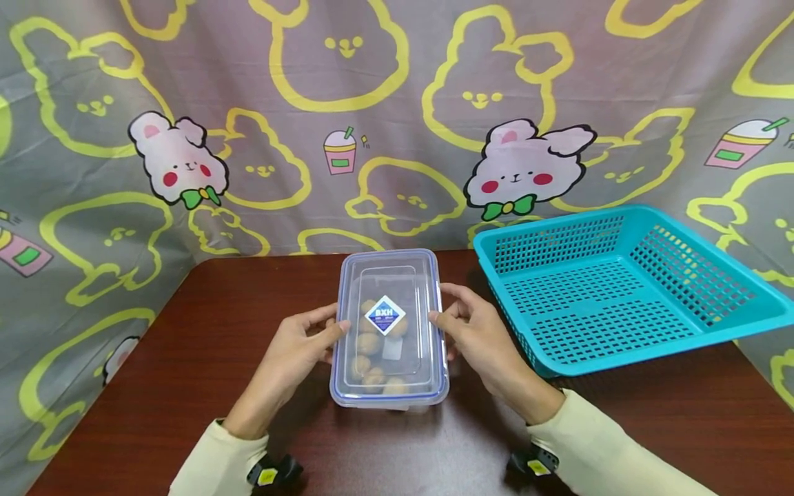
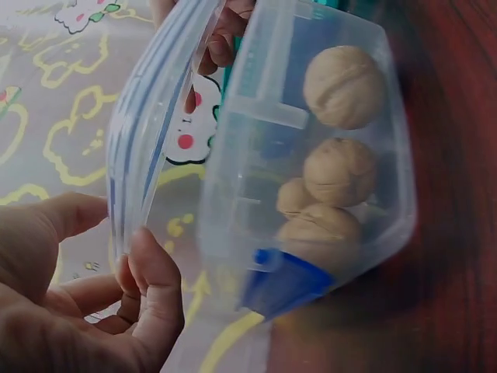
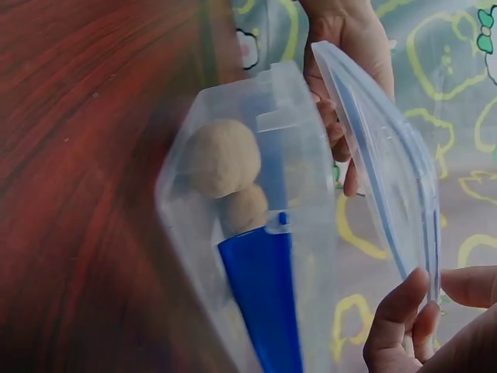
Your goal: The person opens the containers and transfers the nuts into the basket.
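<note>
A clear plastic lid (image 1: 406, 286) with a blue seal and a diamond-shaped label (image 1: 385, 315) is held level by both hands. My left hand (image 1: 298, 344) pinches its left edge between thumb and fingers. The opposite edge is pinched by my right hand (image 1: 480, 334). Below the lid, a translucent food box (image 2: 252, 179) stands on the table, with a gap between them in both wrist views. Several walnuts (image 2: 345, 85) lie inside the box, visible through the lid in the head view. A blue piece (image 3: 260, 303) shows at the box, its kind unclear.
To the right stands a turquoise perforated basket (image 1: 589, 362) on the dark reddish-brown table (image 1: 248, 296). Behind the table hangs a curtain (image 1: 397, 138) with cartoon rabbits.
</note>
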Available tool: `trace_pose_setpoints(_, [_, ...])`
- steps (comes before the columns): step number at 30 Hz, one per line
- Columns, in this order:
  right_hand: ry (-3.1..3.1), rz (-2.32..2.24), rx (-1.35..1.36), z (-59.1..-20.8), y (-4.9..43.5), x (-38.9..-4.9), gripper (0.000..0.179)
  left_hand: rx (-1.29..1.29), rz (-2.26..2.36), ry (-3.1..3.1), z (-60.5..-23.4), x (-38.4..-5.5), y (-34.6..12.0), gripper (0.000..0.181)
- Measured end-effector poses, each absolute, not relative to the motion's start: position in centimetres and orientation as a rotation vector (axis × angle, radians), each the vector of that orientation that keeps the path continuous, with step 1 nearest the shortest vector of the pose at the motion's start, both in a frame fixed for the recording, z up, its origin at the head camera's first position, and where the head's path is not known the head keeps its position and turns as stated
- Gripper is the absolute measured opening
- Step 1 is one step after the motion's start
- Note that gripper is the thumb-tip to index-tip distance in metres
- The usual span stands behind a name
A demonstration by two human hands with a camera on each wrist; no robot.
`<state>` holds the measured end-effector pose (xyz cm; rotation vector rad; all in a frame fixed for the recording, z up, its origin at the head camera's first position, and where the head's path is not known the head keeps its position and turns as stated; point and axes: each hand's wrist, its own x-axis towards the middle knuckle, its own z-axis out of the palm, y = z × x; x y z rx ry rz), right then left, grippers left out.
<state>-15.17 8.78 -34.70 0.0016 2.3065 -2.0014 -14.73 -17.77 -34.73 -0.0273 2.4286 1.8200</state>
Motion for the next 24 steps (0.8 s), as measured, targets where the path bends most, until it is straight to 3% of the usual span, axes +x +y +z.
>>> trace_pose_setpoints(6, [2.329, -2.006, -0.01, -33.3, 9.0, -14.5, 0.055, 0.07, 1.84, 2.523, -33.4, -14.1, -17.7, 0.049])
trace_pose_setpoints(15, [2.43, -2.033, -0.102, -32.0, 9.5, -14.0, 0.037, 0.191, 1.86, 2.648, -31.8, -13.6, -17.6, 0.05])
trace_pose_setpoints(24, [2.466, -2.116, -0.235, -31.1, 9.8, -13.2, 0.027, 0.208, 1.688, 2.844, -30.2, -12.5, -17.8, 0.032])
